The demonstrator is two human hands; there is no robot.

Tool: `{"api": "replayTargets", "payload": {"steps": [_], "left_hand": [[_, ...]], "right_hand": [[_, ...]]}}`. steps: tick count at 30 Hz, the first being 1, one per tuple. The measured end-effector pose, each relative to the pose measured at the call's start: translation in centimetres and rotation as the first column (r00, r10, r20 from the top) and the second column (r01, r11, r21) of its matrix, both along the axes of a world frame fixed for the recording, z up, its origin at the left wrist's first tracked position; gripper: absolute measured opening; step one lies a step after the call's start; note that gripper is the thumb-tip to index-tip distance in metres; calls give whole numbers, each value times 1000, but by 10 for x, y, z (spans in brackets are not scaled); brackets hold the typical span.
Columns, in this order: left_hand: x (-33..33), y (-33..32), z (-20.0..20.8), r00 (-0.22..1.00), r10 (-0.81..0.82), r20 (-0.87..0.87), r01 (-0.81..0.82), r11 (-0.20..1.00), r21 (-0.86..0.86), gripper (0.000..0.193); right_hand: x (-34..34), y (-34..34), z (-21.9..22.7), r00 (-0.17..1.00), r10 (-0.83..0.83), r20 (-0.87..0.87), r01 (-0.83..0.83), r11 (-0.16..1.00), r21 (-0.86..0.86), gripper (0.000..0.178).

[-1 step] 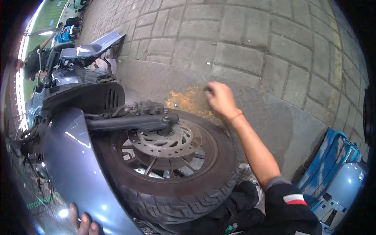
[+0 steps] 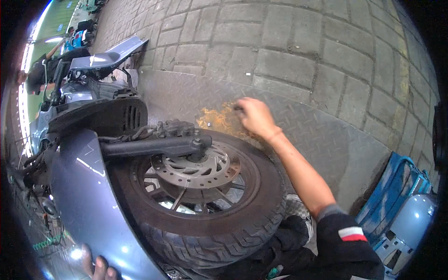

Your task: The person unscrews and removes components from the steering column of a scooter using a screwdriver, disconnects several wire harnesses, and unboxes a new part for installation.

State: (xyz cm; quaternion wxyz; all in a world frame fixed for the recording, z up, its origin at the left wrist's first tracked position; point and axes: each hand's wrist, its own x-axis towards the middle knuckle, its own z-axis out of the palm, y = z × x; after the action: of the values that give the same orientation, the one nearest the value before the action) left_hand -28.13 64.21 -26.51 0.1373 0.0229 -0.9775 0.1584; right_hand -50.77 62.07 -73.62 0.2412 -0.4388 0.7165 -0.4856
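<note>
A glossy grey-blue front fender (image 2: 91, 186) curves along the left side of the scooter's front wheel, beside the black tyre (image 2: 200, 233). My left hand (image 2: 99, 269) is at its near left edge, fingers curled over the panel, the rest of the hand out of sight. Beyond the wheel, over the metal floor plate, my right hand (image 2: 256, 117) is closed around something small and dark at the fingertips, too hidden to name. A drilled brake disc (image 2: 186, 173) and a black fork leg (image 2: 151, 148) show at the hub.
A small metal piece (image 2: 209, 124) lies by the orange stain on the tread plate (image 2: 326, 135). Blue cloth (image 2: 387, 186) and a light blue body panel (image 2: 410, 217) stand at the right. Another person (image 2: 42, 77) is at the far left, behind the scooter's bodywork.
My right hand has shifted slightly left over the plate, still closed. My left hand stays on the fender.
</note>
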Motion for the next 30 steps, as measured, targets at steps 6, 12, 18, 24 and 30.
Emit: {"api": "replayTargets", "payload": {"steps": [6, 12, 18, 24, 30], "left_hand": [[3, -6, 16, 986, -49, 160, 43, 998, 36, 55], [8, -16, 17, 976, -168, 138, 161, 985, 61, 58], [16, -24, 18, 945, -287, 156, 296, 955, -31, 57], [0, -17, 28, 966, -107, 237, 106, 994, 20, 55], [-5, -10, 22, 979, -70, 192, 71, 997, 4, 58]], "right_hand": [[57, -101, -37, 745, 467, -476, -540, 841, -21, 20], [80, -136, -45, 630, 567, -531, -634, 770, 70, 20], [24, -111, -16, 833, 546, 87, -505, 815, -283, 28], [-5, -84, -9, 610, 505, 611, -374, 863, -340, 30], [-16, -73, -6, 519, 489, 701, -305, 872, -382, 30]]}}
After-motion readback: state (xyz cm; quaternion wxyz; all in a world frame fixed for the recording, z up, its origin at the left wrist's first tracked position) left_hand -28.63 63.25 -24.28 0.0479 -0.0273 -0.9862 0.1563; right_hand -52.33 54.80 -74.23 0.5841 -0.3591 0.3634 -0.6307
